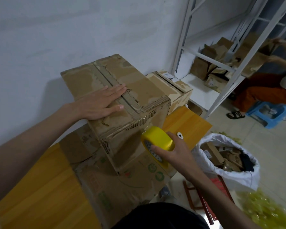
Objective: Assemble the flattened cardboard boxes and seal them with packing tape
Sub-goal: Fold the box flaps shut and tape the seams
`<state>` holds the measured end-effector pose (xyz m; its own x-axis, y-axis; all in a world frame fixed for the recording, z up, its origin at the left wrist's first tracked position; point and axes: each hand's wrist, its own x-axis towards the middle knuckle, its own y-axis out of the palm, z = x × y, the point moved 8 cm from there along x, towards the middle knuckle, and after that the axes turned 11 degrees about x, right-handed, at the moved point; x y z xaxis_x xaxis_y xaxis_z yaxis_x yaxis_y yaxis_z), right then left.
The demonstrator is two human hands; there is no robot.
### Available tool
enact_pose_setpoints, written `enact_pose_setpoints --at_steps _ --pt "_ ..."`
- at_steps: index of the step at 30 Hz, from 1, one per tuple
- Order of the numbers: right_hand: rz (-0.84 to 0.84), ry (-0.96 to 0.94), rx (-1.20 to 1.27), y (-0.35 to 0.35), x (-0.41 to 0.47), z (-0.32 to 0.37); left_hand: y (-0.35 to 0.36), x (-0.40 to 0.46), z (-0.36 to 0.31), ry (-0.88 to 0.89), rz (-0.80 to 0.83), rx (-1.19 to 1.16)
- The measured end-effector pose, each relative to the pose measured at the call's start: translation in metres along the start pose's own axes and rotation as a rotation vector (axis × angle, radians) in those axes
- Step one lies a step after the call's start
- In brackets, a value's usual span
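A worn brown cardboard box (139,90) stands assembled on a flattened carton (106,184) that lies on the yellow table (31,187). My left hand (97,103) lies flat on the box's top, fingers straight across the centre seam between the flaps. My right hand (173,152) grips a yellow roll of packing tape (157,142) against the box's near side, just below the top edge. A clear strip of tape runs from the roll up to that edge.
A second taped box (173,86) sits behind the first at the table's far end. A white sack of cardboard scraps (228,159) stands on the floor at right. A white metal shelf (210,57) holds more cartons. A person in orange sits on a blue stool (269,113).
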<state>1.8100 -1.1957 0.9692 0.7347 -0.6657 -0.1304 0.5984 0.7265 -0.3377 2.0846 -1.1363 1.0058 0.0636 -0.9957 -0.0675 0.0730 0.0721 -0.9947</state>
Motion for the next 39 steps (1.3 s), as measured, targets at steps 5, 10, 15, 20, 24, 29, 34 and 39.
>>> enact_pose_setpoints --at_steps 5,10,15,20,24,29,34,39 --pt "0.097 0.000 -0.007 0.012 0.012 -0.015 -0.002 0.001 0.003 -0.035 0.027 -0.014" --pt "0.175 0.004 0.045 0.005 0.020 -0.021 -0.003 0.005 -0.003 -0.088 0.035 -0.011" --pt "0.167 -0.007 0.246 -0.014 0.042 -0.016 -0.008 0.008 -0.007 -0.163 0.034 0.010" --pt "0.257 -0.049 0.214 -0.035 0.089 -0.010 -0.015 0.006 -0.019 -0.264 0.050 0.028" --pt "0.329 -0.160 0.025 -0.053 0.124 0.002 -0.027 0.005 -0.031 -0.385 0.053 0.032" --pt "0.407 -0.297 -0.176 -0.082 0.148 0.005 -0.040 0.027 -0.074 -0.500 0.022 0.025" --pt "0.381 -0.373 -0.228 -0.131 0.169 -0.012 -0.047 0.092 -0.142 -0.431 -0.056 0.031" --pt "0.319 -0.319 -0.292 -0.175 0.195 -0.061 -0.039 0.166 -0.207 -0.355 -0.135 0.015"
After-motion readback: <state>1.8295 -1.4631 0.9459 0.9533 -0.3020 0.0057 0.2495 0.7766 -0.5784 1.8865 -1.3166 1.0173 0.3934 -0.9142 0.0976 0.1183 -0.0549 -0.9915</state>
